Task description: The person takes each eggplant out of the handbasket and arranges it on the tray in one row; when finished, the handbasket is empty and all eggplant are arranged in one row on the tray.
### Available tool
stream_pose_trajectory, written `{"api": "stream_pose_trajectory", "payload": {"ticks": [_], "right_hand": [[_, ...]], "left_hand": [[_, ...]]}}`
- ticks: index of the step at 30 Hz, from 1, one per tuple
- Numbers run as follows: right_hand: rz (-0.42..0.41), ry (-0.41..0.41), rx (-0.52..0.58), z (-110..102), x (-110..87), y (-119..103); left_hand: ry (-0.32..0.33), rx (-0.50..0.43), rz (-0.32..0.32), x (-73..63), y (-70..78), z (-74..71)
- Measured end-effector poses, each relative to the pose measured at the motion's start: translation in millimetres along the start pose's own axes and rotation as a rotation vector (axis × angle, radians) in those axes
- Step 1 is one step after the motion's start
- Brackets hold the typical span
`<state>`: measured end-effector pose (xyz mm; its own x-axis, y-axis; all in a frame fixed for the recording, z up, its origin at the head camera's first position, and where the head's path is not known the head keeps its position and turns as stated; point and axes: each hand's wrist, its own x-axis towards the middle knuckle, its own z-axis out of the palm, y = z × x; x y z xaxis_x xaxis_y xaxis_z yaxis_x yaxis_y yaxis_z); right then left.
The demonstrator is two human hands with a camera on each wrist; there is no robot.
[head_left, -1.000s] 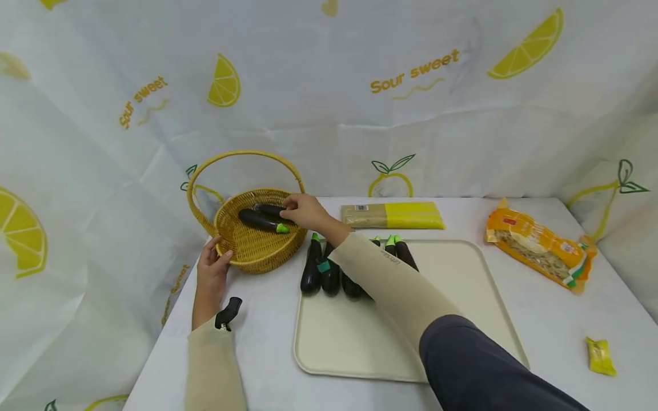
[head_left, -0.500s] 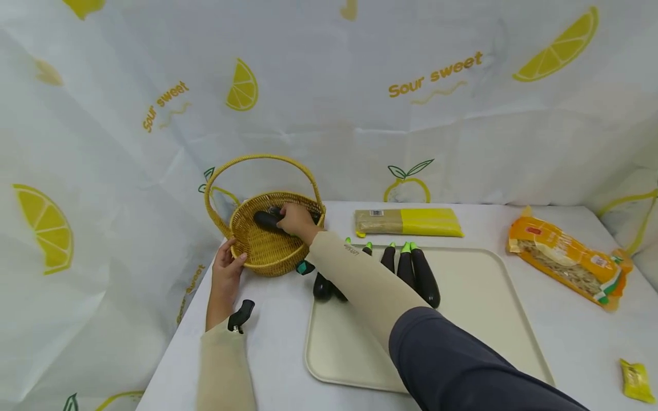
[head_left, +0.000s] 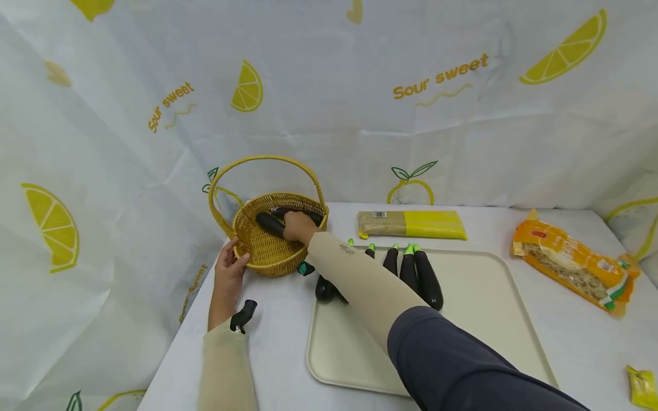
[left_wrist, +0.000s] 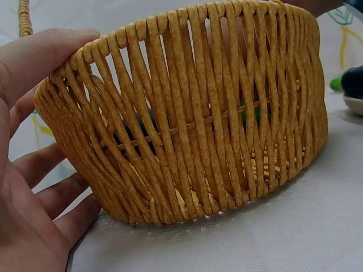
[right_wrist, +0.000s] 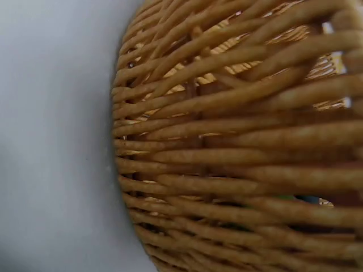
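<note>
A round yellow wicker basket [head_left: 264, 262] with a tall arched handle stands at the back left. My left hand [head_left: 229, 274] grips its near left side; in the left wrist view the thumb [left_wrist: 68, 42] lies over the rim and the fingers spread against the outer wall. Two dark eggplants lie inside. My right hand [head_left: 300, 227] reaches into the basket and holds the nearer eggplant [head_left: 268, 222] by its stem end, which the hand hides. Behind it lies the other eggplant [head_left: 312, 217], partly covered. The right wrist view shows mostly the basket's wall [right_wrist: 238, 141].
Several eggplants [head_left: 426, 277] lie on a beige tray [head_left: 478, 319] right of the basket, some hidden under my right sleeve. A yellow noodle packet [head_left: 411, 224] lies behind the tray. An orange bag [head_left: 573, 260] and small yellow packet [head_left: 642, 388] lie at the right.
My right hand has left the back eggplant and moved lower, onto the stem end of the nearer one. The left hand keeps its hold. The head view has turned slightly left.
</note>
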<state>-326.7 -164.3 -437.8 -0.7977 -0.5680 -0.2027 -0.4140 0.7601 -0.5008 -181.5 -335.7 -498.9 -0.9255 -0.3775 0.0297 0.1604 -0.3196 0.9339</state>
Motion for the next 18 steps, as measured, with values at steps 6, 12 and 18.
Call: {"api": "stream_pose_trajectory", "payload": {"ticks": [6, 12, 18], "right_hand": [[-0.028, 0.092, 0.082, -13, -7.5, -7], [-0.072, 0.246, 0.232, -37, -14.4, -17], [-0.141, 0.323, 0.344, -30, -17.3, -14]], "left_hand": [[-0.006, 0.002, 0.011, -0.2, 1.8, 0.4], [0.004, 0.019, 0.011, 2.0, 4.7, 1.0], [-0.004, -0.003, 0.005, 0.3, 0.4, 2.0]]}}
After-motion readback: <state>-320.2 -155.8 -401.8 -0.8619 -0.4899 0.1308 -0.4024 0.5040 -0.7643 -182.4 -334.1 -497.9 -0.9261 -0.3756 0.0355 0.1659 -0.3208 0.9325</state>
